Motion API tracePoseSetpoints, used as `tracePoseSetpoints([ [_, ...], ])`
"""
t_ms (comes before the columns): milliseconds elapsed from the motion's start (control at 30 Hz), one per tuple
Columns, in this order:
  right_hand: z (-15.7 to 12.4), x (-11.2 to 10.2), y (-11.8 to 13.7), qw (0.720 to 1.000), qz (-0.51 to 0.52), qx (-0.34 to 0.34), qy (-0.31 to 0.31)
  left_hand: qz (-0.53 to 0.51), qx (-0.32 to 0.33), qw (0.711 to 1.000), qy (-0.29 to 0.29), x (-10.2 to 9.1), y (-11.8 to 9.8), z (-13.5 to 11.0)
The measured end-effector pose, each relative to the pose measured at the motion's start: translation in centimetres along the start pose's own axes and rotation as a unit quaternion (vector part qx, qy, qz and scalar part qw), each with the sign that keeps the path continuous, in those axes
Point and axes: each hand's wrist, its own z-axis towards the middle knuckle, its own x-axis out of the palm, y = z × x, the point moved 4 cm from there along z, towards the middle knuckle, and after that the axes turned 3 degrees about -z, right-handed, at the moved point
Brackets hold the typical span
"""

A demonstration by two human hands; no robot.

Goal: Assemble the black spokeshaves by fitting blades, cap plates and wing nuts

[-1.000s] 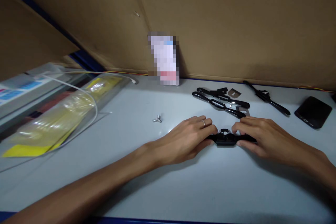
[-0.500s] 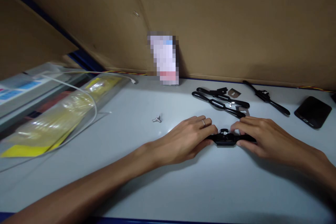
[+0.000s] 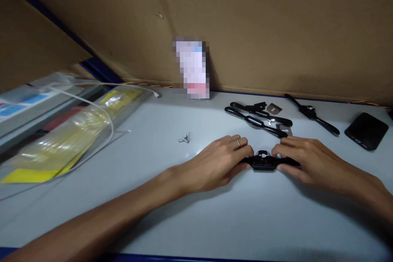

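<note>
A black spokeshave (image 3: 264,162) is held level just over or on the grey table, one handle in each hand. My left hand (image 3: 229,157), with a ring on one finger, closes round its left handle. My right hand (image 3: 299,157) pinches the right handle, whose tip shows past the fingers. Silvery metal shows at the middle of the tool. Behind the hands lie two black spokeshave bodies (image 3: 253,121), a loose blade (image 3: 274,109) and another blade (image 3: 284,128) partly covered by a handle. Farther right rests another spokeshave (image 3: 310,112).
Several small silver screws (image 3: 184,138) lie left of my hands. A dark phone (image 3: 366,131) is at the right. A pixelated upright panel (image 3: 193,69) leans on the cardboard wall (image 3: 276,28). Yellow-and-clear plastic packaging (image 3: 76,135) and a white cable (image 3: 106,110) occupy the left side.
Both hands keep their hold on the spokeshave with almost no movement. The right index finger may have shifted very slightly; the other things stay in place.
</note>
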Motion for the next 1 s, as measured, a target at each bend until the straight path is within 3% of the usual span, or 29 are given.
tracePoseSetpoints([
  [1000, 0.01, 0.10, -0.07, 1.000, -0.003, -0.003, 0.008, 0.002, 0.001, 1.000, 0.007, 0.06, 0.05, -0.06],
])
